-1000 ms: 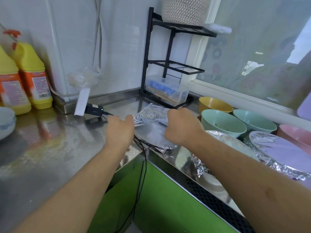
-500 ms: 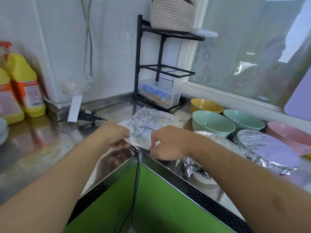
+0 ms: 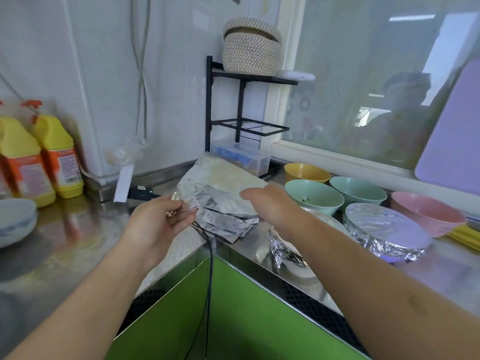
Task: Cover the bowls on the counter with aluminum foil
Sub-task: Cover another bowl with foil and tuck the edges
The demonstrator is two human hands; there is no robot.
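**Head view: foil sheet lifted at the counter corner, tear and snag are the risks**

Head view shows the left hand (image 3: 158, 224) pinching the near left corner of a crumpled foil sheet (image 3: 220, 188) between thumb and fingertips; the right hand (image 3: 272, 203) hovers at the sheet's right edge with fingers straight and together, apparently gripping nothing, though its fingertips are partly hidden; the sheet is raised and tilted above a small stack of foil pieces (image 3: 228, 224) lying at the counter's inside corner.

Held by one corner only, the thin sheet could tear or fold on itself if pulled sideways; a black cable (image 3: 207, 245) runs just under the left hand and over the counter edge (image 3: 259, 263), so a careless pull may drag it along.

Open bowls stand to the right: a yellow bowl (image 3: 306, 172), two green bowls (image 3: 314, 196), and a pink bowl (image 3: 426, 214); two foil-covered bowls (image 3: 384, 229) sit nearer, one under the right forearm; the forearm could knock them when swinging the sheet across. Freer room lies left, toward the detergent bottles (image 3: 41, 159).
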